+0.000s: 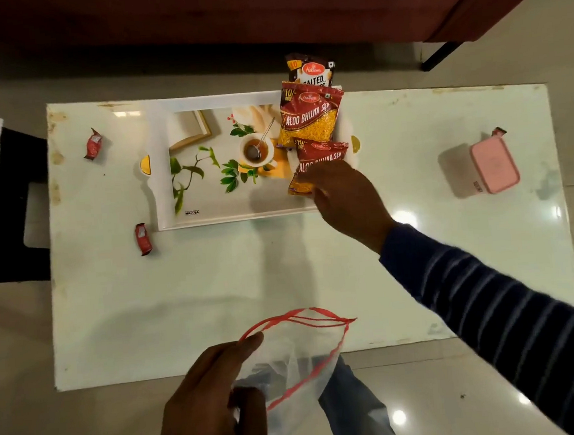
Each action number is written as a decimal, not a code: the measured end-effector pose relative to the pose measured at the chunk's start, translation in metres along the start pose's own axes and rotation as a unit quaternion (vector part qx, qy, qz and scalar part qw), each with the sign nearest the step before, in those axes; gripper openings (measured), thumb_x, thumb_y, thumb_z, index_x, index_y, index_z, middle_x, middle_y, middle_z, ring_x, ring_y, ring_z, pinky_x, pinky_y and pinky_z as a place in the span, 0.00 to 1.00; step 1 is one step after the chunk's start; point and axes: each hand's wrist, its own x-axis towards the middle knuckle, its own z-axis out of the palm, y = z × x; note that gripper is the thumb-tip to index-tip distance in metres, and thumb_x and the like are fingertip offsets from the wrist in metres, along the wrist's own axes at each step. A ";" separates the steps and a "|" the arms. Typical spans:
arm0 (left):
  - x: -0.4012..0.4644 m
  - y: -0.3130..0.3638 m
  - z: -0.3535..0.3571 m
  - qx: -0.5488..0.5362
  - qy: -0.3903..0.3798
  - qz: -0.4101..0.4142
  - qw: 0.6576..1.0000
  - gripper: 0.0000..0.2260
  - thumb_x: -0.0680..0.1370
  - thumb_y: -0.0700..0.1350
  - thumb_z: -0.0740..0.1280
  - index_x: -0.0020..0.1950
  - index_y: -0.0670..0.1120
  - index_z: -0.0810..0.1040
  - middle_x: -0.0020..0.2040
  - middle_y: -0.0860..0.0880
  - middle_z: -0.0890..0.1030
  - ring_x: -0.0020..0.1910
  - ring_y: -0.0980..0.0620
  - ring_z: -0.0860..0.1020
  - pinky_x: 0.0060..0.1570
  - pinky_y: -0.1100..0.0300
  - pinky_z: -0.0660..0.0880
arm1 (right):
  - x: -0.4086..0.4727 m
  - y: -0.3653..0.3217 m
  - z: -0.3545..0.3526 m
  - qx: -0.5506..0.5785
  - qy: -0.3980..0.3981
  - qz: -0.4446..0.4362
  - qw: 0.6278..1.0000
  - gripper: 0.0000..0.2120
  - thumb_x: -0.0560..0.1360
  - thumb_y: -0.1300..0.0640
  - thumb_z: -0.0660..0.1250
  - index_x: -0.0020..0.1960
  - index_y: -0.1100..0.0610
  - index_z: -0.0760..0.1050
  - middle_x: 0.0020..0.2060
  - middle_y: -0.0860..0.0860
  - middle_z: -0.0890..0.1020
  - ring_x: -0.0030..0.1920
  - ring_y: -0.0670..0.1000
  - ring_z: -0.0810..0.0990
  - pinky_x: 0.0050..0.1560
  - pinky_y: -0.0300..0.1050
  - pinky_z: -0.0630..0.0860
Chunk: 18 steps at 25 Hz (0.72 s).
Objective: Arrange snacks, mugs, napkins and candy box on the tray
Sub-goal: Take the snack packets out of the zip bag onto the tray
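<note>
Now sev packet [313, 172] under right-hand grip [342, 195]

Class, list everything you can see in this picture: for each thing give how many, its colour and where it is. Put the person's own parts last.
table: 1, white, centre of view
tray: 1, white with a leaf and teacup print, on the table
Aloo Bhujia Sev packets: 2, red and yellow, right end of tray
salted snack packet: 1, dark, far right edge of tray
wrapped candies: 2, red, on table left of tray
box: 1, pink, table's right end
zip bag: 1, clear with red seal, near edge
sofa: 1, dark red, behind table
left hand: holds the zip bag
right hand: on the nearer Sev packet
</note>
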 end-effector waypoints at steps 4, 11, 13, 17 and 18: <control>0.005 0.009 -0.006 -0.030 0.080 -0.035 0.996 0.22 0.63 0.35 0.66 0.49 0.56 0.83 0.45 0.64 0.81 0.27 0.61 0.73 0.31 0.77 0.69 | -0.079 -0.014 -0.030 0.236 -0.060 0.134 0.961 0.30 0.67 0.30 0.70 0.67 0.36 0.71 0.62 0.34 0.76 0.59 0.38 0.76 0.55 0.34 0.70; 0.011 0.016 -0.011 -0.167 0.006 -0.055 0.984 0.21 0.67 0.34 0.63 0.47 0.58 0.84 0.47 0.60 0.86 0.34 0.57 0.80 0.35 0.73 0.73 | -0.134 -0.061 -0.046 0.042 -0.198 -0.054 0.978 0.51 0.64 0.23 0.64 0.79 0.42 0.52 0.62 0.41 0.76 0.67 0.42 0.68 0.77 0.54 0.50; 0.010 0.017 -0.011 -0.218 0.031 -0.048 0.974 0.21 0.68 0.37 0.64 0.51 0.58 0.83 0.50 0.55 0.86 0.40 0.58 0.81 0.38 0.70 0.75 | -0.137 -0.064 -0.051 0.028 -0.168 -0.106 0.980 0.22 0.73 0.36 0.66 0.61 0.47 0.77 0.45 0.44 0.80 0.52 0.47 0.76 0.67 0.53 0.69; -0.007 0.024 -0.005 -0.380 0.166 -0.180 0.892 0.23 0.66 0.55 0.70 0.61 0.61 0.75 0.68 0.51 0.76 0.57 0.51 0.79 0.45 0.59 0.78 | -0.151 -0.063 -0.075 0.232 -0.122 0.036 0.964 0.11 0.76 0.51 0.66 0.51 0.58 0.79 0.41 0.46 0.79 0.38 0.43 0.76 0.40 0.39 0.73; -0.010 0.031 -0.001 -0.396 0.166 -0.245 0.869 0.32 0.58 0.62 0.75 0.61 0.63 0.73 0.71 0.52 0.73 0.63 0.48 0.75 0.51 0.52 0.76 | -0.154 -0.059 -0.087 0.321 -0.102 0.102 0.936 0.15 0.76 0.50 0.65 0.52 0.61 0.80 0.37 0.46 0.79 0.35 0.42 0.76 0.37 0.39 0.72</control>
